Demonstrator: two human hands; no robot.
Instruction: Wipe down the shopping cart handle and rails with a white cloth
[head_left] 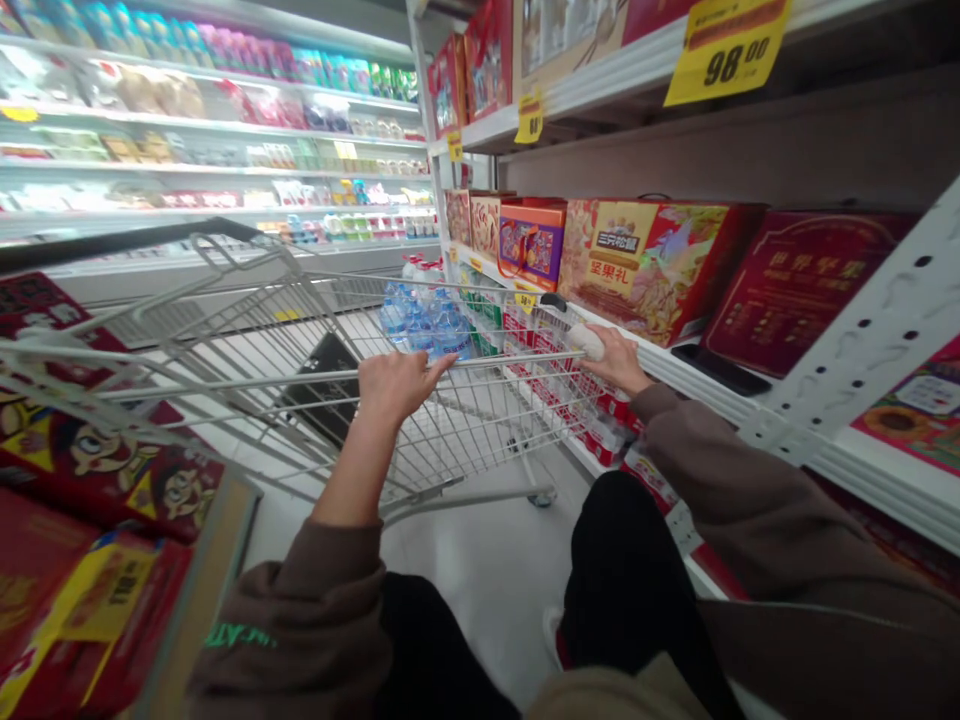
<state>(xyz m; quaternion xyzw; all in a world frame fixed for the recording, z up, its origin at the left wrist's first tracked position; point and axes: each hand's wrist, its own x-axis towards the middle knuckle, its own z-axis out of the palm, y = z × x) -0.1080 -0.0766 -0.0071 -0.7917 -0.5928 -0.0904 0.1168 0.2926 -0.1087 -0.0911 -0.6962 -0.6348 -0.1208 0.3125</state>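
Left hand (397, 388) is curling its fingers tightly over the shopping cart's handle (510, 358), which is running crosswise ahead of the person, and right hand (616, 360) is gripping its shelf-side end, nearer the shelf (675, 367), beside a pale wrapped item (586, 342), with a 坚果礼 gift box (637, 265) and a yellow 98.00 price tag (726, 50) showing just beyond

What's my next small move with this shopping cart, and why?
Probably ease the cart handle slightly left with your right hand. The cart's right side looks very close to the red boxes on the low shelf, while open floor shows on its left.
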